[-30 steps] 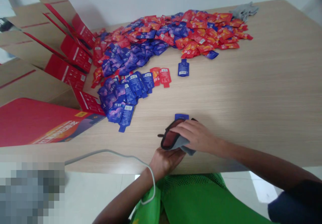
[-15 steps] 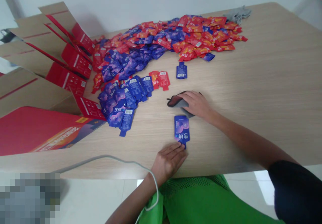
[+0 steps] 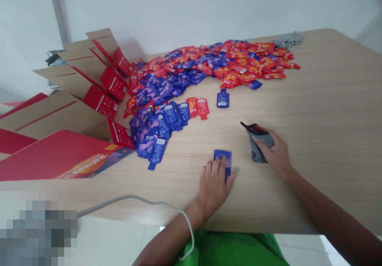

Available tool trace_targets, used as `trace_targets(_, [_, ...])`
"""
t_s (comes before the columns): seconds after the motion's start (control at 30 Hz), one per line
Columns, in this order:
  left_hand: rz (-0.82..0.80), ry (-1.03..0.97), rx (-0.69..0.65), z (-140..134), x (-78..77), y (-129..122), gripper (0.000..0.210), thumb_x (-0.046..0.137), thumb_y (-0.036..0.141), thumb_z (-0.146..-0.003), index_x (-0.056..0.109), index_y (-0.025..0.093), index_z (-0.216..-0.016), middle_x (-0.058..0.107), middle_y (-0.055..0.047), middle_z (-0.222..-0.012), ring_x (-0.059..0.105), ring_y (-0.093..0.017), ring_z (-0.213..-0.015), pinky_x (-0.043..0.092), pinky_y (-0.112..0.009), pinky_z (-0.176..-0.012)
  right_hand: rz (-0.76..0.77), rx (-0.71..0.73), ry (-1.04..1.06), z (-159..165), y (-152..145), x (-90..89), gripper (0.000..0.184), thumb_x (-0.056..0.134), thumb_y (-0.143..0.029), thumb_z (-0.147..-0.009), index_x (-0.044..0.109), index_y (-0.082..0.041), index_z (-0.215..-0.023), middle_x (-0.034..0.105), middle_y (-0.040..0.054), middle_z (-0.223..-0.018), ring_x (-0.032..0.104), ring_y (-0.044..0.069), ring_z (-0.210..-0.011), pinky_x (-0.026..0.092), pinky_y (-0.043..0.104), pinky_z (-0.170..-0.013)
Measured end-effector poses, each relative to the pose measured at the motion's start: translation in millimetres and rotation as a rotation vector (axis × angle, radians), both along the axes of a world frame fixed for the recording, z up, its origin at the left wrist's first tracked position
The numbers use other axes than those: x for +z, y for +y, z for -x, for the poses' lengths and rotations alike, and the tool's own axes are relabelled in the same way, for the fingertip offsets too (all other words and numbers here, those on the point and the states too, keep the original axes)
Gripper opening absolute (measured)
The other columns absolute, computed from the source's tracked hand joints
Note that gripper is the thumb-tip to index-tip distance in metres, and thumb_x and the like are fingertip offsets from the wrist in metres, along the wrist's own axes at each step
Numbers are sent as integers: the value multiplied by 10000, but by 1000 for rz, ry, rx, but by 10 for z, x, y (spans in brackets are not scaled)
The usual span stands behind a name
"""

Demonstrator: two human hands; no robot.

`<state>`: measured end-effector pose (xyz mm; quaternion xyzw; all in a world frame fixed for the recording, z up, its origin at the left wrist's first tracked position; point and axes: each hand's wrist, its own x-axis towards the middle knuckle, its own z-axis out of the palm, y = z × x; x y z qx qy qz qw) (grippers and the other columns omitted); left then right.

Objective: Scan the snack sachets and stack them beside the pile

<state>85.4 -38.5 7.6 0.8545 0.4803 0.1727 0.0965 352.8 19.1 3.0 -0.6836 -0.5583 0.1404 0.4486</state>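
Observation:
My left hand [image 3: 214,183] lies over a blue pouch [image 3: 228,158] flat on the table, its fingers resting on the printed face and the thumb by the right edge. The hand covers the pouch's spout end. To the right, my right hand [image 3: 276,150] grips a folded grey cloth [image 3: 259,144] with dark edging, held at the table apart from the pouch. Beyond both hands a single blue pouch [image 3: 223,99] lies with its barcode side up and spout pointing away. Left of it are a red pouch [image 3: 203,107] and a group of overlapping blue pouches [image 3: 155,128].
A long heap of red and blue pouches [image 3: 205,65] runs along the wall side. Open red cardboard boxes [image 3: 98,102] stand at left, one large red panel [image 3: 68,154] nearest. A grey cable [image 3: 149,200] crosses my left forearm. Grey crumpled fabric [image 3: 288,40] lies at the back right.
My left hand has moved up from the spout onto the pouch's face. My right hand, with the cloth, has swung right and nearer, away from above the pouch. The view has shifted.

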Motion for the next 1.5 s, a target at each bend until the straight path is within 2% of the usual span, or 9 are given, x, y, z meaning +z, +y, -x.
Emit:
trace_targets(0.1, [-16,-32,76,-24,-55,69,881,645,706,-935,462,101,-1549,647,-191,-1234,608,-372,-1037,539,-529,-879,-1,-20,36,9,17,-22,485,693,-532,-910,704,-253,-1308,761,81,-1249,708,317,-1173,546,526,-1045])
trace_targets(0.2, [-8,-88,118,-20,-98,149,966,733,725,-858,441,123,-1555,635,-181,-1199,609,-360,-1008,553,-514,-878,8,-33,67,22,41,-21,496,691,-545,-906,708,-259,-1311,762,79,-1254,714,318,-1166,548,533,-1047])
trace_targets(0.33, [3,-140,125,34,-74,233,835,770,495,-889,415,141,-1557,632,-182,-1198,633,-348,-1014,575,-469,-857,25,-53,89,15,50,-33,502,694,-566,-897,721,-265,-1298,775,76,-1211,731,312,-1116,569,522,-1017])
trace_targets(0.57, [182,-389,30,404,86,433,586,514,141,-994,423,274,-1557,746,-95,-1238,755,-248,-997,608,-350,-841,73,-56,110,-2,50,-35,515,705,-592,-874,726,-286,-1288,780,62,-1199,735,325,-1107,564,525,-1028])
trace_targets(0.73, [389,-742,188,815,95,839,576,566,355,-1057,350,235,-1578,772,-94,-1175,776,-202,-944,621,-299,-763,85,-11,113,-35,46,-59,527,691,-602,-876,715,-296,-1304,772,65,-1238,733,346,-1127,573,552,-1014])
trace_targets(0.87, [293,-938,402,1197,202,1360,640,684,511,-980,495,197,-1505,727,-137,-1265,744,-222,-1082,615,-340,-902,93,14,114,-62,46,-70,487,681,-610,-873,731,-318,-1259,783,67,-1203,747,371,-1092,602,577,-964])
trace_targets(1.03, [108,-869,583,1629,331,1925,576,673,487,-958,582,181,-1437,726,-109,-1227,719,-219,-1085,595,-363,-954,99,18,109,-85,45,-94,461,684,-645,-843,734,-365,-1206,793,51,-1159,749,403,-1085,598,627,-981])
trace_targets(1.17, [59,-784,641,1864,311,2186,491,739,396,-895,663,168,-1324,730,-107,-1199,700,-242,-1116,571,-381,-990,118,4,92,-90,47,-126,499,668,-684,-816,722,-389,-1213,785,34,-1190,736,432,-1119,597,666,-973])
trace_targets(1.5, [-50,-486,688,1922,76,2321,495,716,237,-884,646,159,-1367,729,-137,-1254,710,-284,-1072,550,-459,-1019,158,8,108,-118,69,-181,447,679,-714,-773,725,-485,-1153,801,21,-1106,752,443,-1038,619,675,-901])
